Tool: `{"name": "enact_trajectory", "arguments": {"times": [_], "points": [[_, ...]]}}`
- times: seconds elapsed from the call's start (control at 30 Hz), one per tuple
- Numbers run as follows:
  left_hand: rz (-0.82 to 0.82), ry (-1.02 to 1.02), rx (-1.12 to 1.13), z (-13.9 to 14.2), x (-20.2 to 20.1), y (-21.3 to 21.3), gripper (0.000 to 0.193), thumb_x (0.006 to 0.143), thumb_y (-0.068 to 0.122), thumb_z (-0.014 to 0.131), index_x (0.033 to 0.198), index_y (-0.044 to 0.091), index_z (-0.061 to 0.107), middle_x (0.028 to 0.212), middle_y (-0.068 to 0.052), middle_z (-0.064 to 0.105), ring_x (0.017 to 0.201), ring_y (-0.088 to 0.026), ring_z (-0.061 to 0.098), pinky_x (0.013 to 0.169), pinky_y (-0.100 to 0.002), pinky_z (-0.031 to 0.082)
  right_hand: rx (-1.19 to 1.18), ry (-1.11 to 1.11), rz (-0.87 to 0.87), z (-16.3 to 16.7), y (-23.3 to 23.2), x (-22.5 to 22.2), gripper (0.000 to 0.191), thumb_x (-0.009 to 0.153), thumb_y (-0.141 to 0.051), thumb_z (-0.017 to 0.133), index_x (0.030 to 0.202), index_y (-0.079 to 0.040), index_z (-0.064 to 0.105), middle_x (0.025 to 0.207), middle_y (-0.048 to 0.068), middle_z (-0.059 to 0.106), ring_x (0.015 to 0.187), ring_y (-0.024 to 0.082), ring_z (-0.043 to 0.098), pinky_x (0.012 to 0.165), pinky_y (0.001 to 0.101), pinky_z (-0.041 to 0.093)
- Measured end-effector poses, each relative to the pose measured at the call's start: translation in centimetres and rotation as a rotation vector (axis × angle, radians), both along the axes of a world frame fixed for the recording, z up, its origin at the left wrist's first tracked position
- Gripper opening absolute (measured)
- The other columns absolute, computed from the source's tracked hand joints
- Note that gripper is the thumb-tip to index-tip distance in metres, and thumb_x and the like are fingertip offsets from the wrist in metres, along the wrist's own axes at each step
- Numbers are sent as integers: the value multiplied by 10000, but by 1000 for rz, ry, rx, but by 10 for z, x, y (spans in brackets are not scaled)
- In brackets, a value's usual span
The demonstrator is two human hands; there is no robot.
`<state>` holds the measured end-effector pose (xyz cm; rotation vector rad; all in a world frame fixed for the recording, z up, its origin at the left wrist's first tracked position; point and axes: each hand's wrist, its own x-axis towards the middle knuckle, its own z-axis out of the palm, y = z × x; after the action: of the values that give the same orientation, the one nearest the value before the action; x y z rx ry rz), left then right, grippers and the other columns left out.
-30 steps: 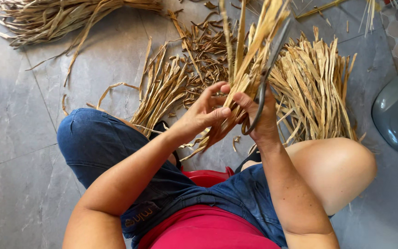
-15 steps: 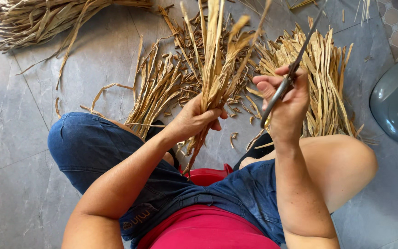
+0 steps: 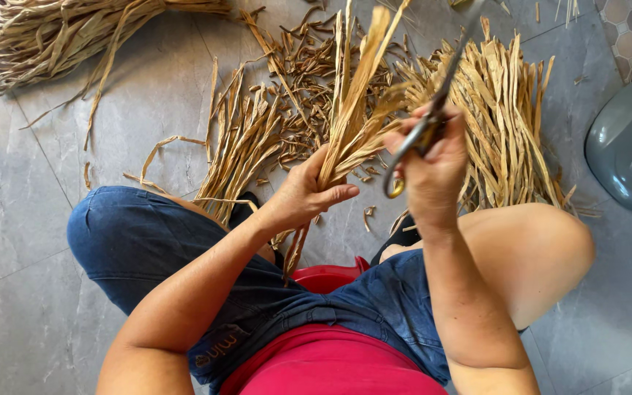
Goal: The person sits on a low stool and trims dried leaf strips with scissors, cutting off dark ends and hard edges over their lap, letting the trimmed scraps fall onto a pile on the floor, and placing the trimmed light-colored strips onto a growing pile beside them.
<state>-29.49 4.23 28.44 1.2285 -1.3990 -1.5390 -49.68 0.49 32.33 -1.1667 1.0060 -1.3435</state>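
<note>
Gripping an upright bundle of dried leaf strips (image 3: 352, 110), the left hand (image 3: 309, 194) is closed; right hand (image 3: 433, 164) clasps scissors (image 3: 433, 110).

The left hand (image 3: 309, 194) grips a bundle of dried leaf strips (image 3: 352, 110) upright, its tips fanning toward the top edge of the grey tiled floor (image 3: 31, 241), while the right hand (image 3: 433, 164) just beside it holds a pair of scissors (image 3: 433, 117) with the blades pointing up and away. On the floor beyond the hands lie three heaps of strips: one near the top left corner (image 3: 60, 36), a darker one in the middle (image 3: 272, 117) and a pale one to the right (image 3: 510, 117). A grey rounded appliance (image 3: 630, 143) sits at the right edge.
</note>
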Motion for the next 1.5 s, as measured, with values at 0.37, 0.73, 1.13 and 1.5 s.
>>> {"name": "enact_trajectory", "arguments": {"times": [0.37, 0.73, 1.13, 1.5], "points": [[-210, 399, 212, 8, 18, 10, 536, 955, 97, 692, 1439, 117, 461, 1020, -46, 692, 676, -59, 547, 582, -220, 477, 40, -251, -17, -3, -11, -37, 398, 950, 115, 737, 1177, -113, 502, 928, 4, 517, 673, 78, 518, 547, 222, 437], [-253, 399, 343, 14, 49, 13, 603, 893, -40, 608, 1456, 106, 451, 979, -92, 686, 544, -70, 516, 466, -222, 438, -64, -283, -359, -22, -38, -104, 349, 1012, 103, 719, 1209, -86, 502, 937, 72, 574, 578, 129, 524, 480, 257, 419], [40, 667, 55, 33, 70, 8, 653, 964, 63, 526, 1593, 87, 349, 1159, -130, 660, 572, -75, 464, 524, -208, 389, 160, -452, 72, -49, 15, -15, 493, 1010, -498, 631, 1208, -62, 516, 969, 157, 716, 629, 152, 646, 385, 239, 411], [259, 593, -37, 29, 61, 0, 509, 1059, 181, 552, 1524, 29, 415, 1518, -130, 575, 567, -48, 498, 497, -192, 426, 539, -305, 162, -48, 17, 14, 694, 901, -605, 672, 1309, -73, 490, 1080, 241, 739, 408, 6, 418, 421, 182, 415]]}}
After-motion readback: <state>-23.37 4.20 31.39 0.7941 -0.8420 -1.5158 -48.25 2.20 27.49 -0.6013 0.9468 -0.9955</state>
